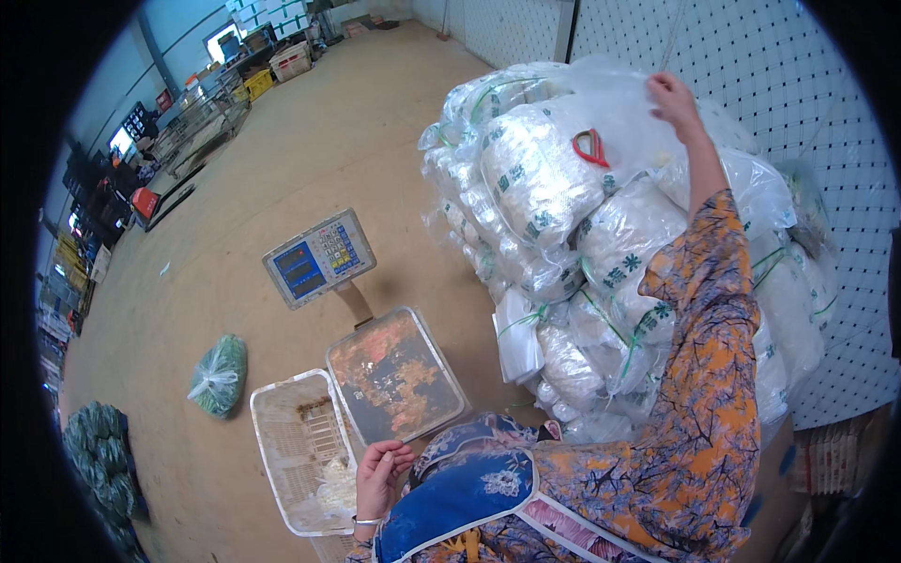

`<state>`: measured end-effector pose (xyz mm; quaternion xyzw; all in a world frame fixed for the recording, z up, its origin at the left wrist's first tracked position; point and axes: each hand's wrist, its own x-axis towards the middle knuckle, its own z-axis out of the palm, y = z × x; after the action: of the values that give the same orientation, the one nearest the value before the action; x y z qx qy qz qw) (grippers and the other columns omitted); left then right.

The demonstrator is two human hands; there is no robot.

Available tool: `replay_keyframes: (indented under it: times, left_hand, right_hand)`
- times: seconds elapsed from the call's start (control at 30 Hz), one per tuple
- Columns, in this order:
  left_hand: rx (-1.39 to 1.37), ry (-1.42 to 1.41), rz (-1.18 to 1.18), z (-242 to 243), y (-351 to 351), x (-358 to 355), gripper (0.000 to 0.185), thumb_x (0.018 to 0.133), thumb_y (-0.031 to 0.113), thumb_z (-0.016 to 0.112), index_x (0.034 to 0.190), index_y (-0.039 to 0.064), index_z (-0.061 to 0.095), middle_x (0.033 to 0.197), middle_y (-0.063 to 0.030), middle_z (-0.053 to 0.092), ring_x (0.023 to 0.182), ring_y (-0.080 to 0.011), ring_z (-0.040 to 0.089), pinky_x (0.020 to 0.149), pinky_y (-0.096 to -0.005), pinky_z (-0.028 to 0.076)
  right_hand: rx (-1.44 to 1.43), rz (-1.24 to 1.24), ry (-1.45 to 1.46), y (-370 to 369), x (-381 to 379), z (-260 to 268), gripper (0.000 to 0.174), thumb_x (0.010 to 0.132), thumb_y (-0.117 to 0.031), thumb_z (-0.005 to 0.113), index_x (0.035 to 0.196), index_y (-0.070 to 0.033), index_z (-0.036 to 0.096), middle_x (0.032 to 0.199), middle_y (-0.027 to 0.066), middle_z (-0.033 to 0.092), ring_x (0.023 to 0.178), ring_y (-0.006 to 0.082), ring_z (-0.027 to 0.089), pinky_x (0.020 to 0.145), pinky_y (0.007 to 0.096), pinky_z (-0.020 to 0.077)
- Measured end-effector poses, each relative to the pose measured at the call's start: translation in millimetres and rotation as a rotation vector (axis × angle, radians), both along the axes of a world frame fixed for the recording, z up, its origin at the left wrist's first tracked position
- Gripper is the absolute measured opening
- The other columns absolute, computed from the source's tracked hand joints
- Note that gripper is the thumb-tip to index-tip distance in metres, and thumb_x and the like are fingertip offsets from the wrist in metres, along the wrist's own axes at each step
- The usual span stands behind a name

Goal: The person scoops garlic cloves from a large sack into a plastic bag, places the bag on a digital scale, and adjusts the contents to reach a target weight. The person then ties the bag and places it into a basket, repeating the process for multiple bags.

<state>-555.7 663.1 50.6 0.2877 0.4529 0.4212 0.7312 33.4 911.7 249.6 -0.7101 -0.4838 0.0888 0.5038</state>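
My right hand [672, 104] reaches over the top of a tall pile of clear plastic sacks [542, 176] with green print. Its curled fingers are at the edge of a translucent plastic sheet or bag [619, 105]; whether they grip it is unclear. A red loop-shaped item [590, 148] lies on the sacks below that hand. Down by my blue apron [457, 500], my left hand [380, 473] has its fingers loosely curled together, with nothing visible in them. It is near the front corner of a platform scale [394, 373] with a stained top.
The scale's keypad display [320, 258] stands on a post. Beside the platform is a white plastic crate [288, 450] with pale material inside. A tied bag of green produce [219, 376] sits on the floor. More filled bags [102, 457] are stacked at left; a dotted wall panel [774, 91] rises behind the sacks.
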Motion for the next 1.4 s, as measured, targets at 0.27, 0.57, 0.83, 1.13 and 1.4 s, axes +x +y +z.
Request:
replay_keyframes:
  times: [0.27,0.57,0.83,1.13,1.4]
  left_hand:
    - [0.004,0.022,0.012,-13.6,-21.2,-1.9,0.019,0.085,0.011,0.043,0.100,-0.001,0.047,0.092,-0.0110,0.056,0.085,-0.0172,0.055,0.076,-0.0273,0.045]
    - [0.083,0.051,-0.027,-12.0,-20.1,-26.4,0.018,0.086,0.012,0.042,0.099,0.000,0.046,0.094,-0.0091,0.053,0.086,-0.0148,0.053,0.078,-0.0257,0.043]
    - [0.216,0.229,0.117,-11.8,-20.3,-74.4,0.022,0.084,0.010,0.044,0.103,0.000,0.047,0.102,-0.0084,0.052,0.092,-0.0129,0.050,0.080,-0.0245,0.040]
    - [0.467,0.616,-0.256,-37.7,19.7,-74.2,0.024,0.082,0.015,0.045,0.100,0.000,0.050,0.099,-0.0120,0.052,0.094,-0.0214,0.050,0.081,-0.0286,0.038]
    - [0.238,1.237,-0.364,-163.1,27.3,-114.5,0.051,0.075,0.031,0.051,0.112,-0.002,0.040,0.101,-0.0260,0.049,0.096,-0.0380,0.046,0.082,-0.0424,0.036]
  right_hand:
    - [0.476,0.327,0.073,-33.3,-104.2,113.0,0.020,0.082,-0.021,0.050,0.096,-0.007,0.051,0.083,-0.0005,0.056,0.076,0.0054,0.053,0.054,0.0166,0.0356]
    - [0.100,0.749,0.133,-24.9,-266.7,-0.9,0.017,0.081,-0.019,0.050,0.092,-0.005,0.051,0.074,0.0019,0.057,0.056,0.0034,0.048,0.047,0.0142,0.0348]
    - [0.051,0.686,0.035,-101.5,-431.4,-204.1,0.010,0.076,-0.013,0.053,0.079,-0.005,0.048,0.069,0.0062,0.053,0.058,0.0132,0.053,0.051,0.0274,0.0413]
    - [-0.303,1.593,0.115,-197.4,-532.4,-310.5,0.027,0.075,-0.009,0.051,0.100,-0.001,0.048,0.095,0.0190,0.051,0.090,0.0341,0.049,0.077,0.0364,0.0402]
    - [-0.909,1.075,-0.471,-141.5,-513.6,-369.7,0.048,0.072,-0.032,0.054,0.103,0.003,0.049,0.101,0.0227,0.052,0.094,0.0324,0.051,0.080,0.0371,0.0402]
